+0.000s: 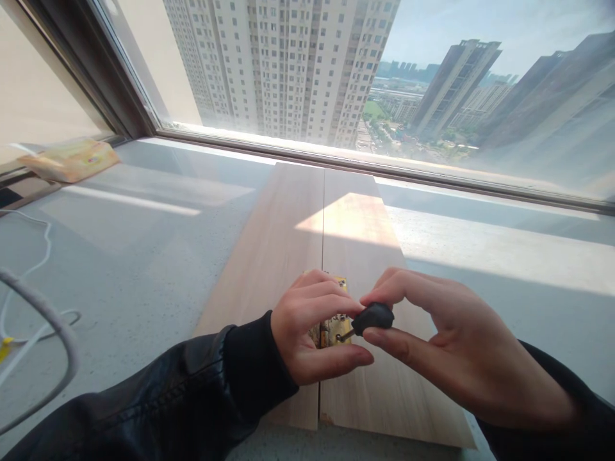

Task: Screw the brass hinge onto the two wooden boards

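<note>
My right hand (432, 326) pinches the black handle of a short screwdriver (373, 319) between thumb and fingers. The screwdriver's metal shaft slants down to the left, its tip at a screw hole in a brass-coloured hinge (343, 338). Across the hinge lies my left hand (312, 323), fingers stretched and thumb apart, covering much of it. The index fingertip comes close to the screwdriver handle. Beneath both hands are two pale wooden boards, a left board (269, 250) and a right board (365, 256), side by side with a thin seam between them. The hinge sits over that seam.
The boards rest on a light speckled sill (177, 256) below a large window. A yellow-orange tissue pack (72, 160) stands at the far left. Nearer, a thick grey cable (67, 339) and a thin white cord (47, 246) curl along the left edge.
</note>
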`<state>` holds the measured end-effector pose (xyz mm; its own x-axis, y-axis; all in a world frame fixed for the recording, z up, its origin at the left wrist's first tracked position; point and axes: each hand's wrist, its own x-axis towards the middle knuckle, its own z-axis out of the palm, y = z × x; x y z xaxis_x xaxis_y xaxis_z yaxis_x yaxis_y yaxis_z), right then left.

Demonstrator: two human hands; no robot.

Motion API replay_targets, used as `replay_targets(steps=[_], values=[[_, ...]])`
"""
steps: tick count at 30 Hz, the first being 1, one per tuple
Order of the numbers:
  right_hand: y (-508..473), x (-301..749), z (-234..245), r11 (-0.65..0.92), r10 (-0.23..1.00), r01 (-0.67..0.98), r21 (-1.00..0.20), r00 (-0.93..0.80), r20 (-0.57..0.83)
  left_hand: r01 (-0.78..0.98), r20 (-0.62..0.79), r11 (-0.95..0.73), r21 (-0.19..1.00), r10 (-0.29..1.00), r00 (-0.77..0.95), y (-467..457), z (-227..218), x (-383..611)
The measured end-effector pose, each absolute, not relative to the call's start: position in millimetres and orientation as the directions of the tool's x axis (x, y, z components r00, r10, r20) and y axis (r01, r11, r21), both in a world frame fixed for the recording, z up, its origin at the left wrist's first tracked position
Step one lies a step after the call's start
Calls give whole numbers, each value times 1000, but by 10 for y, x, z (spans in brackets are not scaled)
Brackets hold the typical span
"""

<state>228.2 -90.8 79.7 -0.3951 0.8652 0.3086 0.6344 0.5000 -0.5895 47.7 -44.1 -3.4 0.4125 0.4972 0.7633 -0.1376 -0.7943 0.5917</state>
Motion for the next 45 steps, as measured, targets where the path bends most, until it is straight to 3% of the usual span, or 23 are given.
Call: replay_targets(steps=[4, 8, 14, 22, 34, 39, 45], values=[[-972, 2191, 711, 515, 852, 656, -551, -324, 411, -104, 768, -811, 576, 493, 408, -449, -24, 484], [-1026, 2169, 726, 555, 826, 679, -481, -377, 420, -114, 732, -780, 615, 512, 451, -463, -29, 484], [-1000, 2284, 861, 601, 780, 520, -607, -545, 307, -222, 754, -757, 615, 481, 447, -406, -130, 496], [-947, 2307, 826, 551, 813, 557, -622, -526, 249, -183, 634, -699, 691, 465, 619, -420, -78, 420], [-1025, 2163, 687, 525, 851, 634, -568, -405, 335, -65, 779, -810, 583, 534, 329, -499, -6, 474], [-1037, 2107, 675, 518, 841, 702, -489, -316, 438, -75, 744, -780, 621, 557, 370, -533, 31, 465], [-966, 2264, 818, 569, 810, 543, -618, -501, 306, -187, 704, -726, 662, 516, 488, -495, -24, 475]])
